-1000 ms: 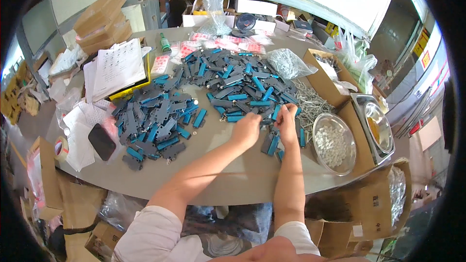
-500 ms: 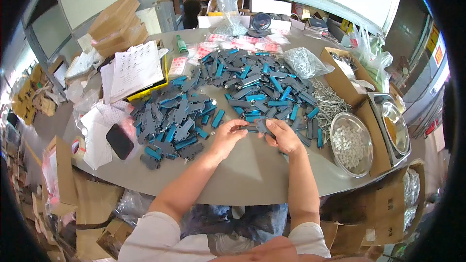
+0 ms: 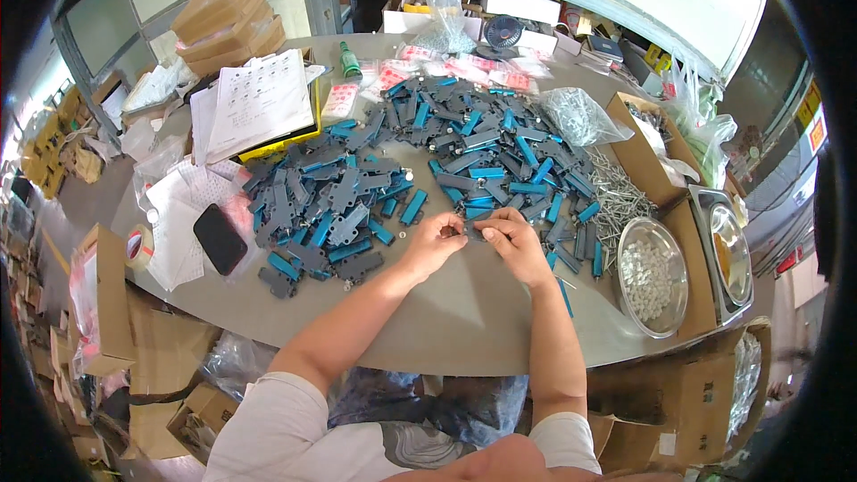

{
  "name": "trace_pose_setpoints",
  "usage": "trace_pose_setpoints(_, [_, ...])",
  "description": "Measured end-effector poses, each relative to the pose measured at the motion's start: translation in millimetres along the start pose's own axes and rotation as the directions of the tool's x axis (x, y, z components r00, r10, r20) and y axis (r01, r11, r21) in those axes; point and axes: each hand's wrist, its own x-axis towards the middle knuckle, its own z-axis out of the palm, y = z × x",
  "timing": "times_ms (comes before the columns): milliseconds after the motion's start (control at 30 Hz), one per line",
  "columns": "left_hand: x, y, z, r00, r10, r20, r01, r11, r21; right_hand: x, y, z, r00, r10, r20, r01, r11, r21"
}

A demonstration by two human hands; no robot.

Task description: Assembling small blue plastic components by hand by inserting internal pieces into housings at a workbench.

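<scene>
In front of me over the table, a small dark grey plastic part (image 3: 474,230) sits between my two hands, mostly covered by fingers. My right hand (image 3: 516,248) is closed on it with thumb and fingertips. My left hand (image 3: 436,245) is pinched at its other end, and the fingertips hide what they grip. Just beyond lies a wide heap of grey-and-blue rectangular plastic parts (image 3: 486,173). Another heap of the same parts (image 3: 312,205) lies to the left of my left hand.
Right of the heap are long metal pins (image 3: 618,205) and a steel bowl of small white pieces (image 3: 649,281). Cardboard boxes (image 3: 650,147) stand at the right edge. A phone (image 3: 220,240), papers (image 3: 259,105) and a green bottle (image 3: 349,61) are leftward; a small fan (image 3: 503,33) is behind.
Both hands have drawn closer together around the grey part, which now shows less between the fingers. A thin blue piece shows beside my right forearm. The whole view has shifted slightly.
</scene>
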Motion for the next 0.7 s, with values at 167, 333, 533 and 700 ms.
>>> trace_pose_setpoints(167, [-3, 3, 4, 1.000, -0.023, -0.021, 0.019, 0.988, -0.156, 1, 10, 5, 0.996, 0.015, -0.089, -0.012, 0.999, 0.034])
trace_pose_setpoints(333, [-1, 1, 2, 0.998, -0.032, 0.051, 0.036, 0.995, -0.088, 1, 8, 5, 0.953, 0.226, -0.203, -0.227, 0.974, 0.015])
trace_pose_setpoints(533, [-5, 7, 4, 0.987, -0.018, 0.160, 0.053, 0.974, -0.221, 2, 16, 12, 0.943, 0.180, -0.280, -0.183, 0.983, 0.016])
trace_pose_setpoints(700, [-5, 6, 8, 0.990, -0.138, 0.036, 0.140, 0.898, -0.417, 2, 4, 11, 0.944, 0.031, -0.329, -0.099, 0.977, -0.192])
